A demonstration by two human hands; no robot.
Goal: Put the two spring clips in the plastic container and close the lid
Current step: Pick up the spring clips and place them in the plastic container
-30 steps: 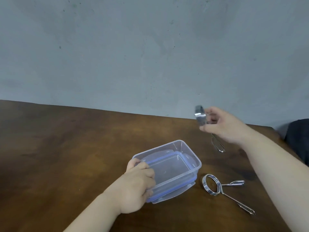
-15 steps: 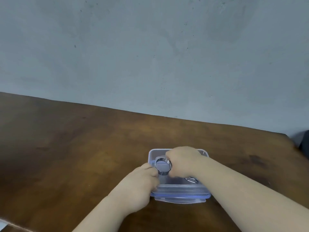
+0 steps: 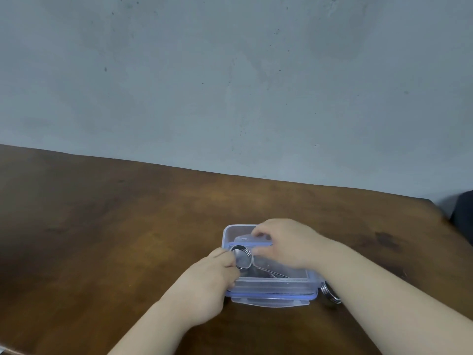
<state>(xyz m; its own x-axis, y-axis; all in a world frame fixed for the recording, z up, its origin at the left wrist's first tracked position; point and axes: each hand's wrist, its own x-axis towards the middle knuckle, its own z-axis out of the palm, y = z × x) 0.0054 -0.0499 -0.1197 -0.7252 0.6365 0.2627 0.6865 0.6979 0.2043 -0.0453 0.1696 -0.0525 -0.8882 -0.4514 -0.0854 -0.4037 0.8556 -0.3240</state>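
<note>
The clear plastic container (image 3: 271, 285) with a blue rim stands open on the brown table, resting on its lid (image 3: 271, 302), whose flap sticks out in front. One metal spring clip (image 3: 242, 257) lies inside, its coil propped at the left rim and its arms slanting down to the right. My left hand (image 3: 210, 283) grips the container's left side, fingertips by the coil. My right hand (image 3: 286, 243) hovers over the container with fingers spread, its thumb beside the coil. The second spring clip (image 3: 330, 294) lies on the table right of the container, mostly hidden by my right forearm.
The wooden table (image 3: 102, 239) runs to a grey wall behind. Its right corner is near a dark object (image 3: 463, 216) at the frame's right edge. A pale scrap shows at the bottom left corner.
My right hand carried a spring clip from above the table's right side into the container and spread its fingers. The view shifted, so the container now sits centred.
</note>
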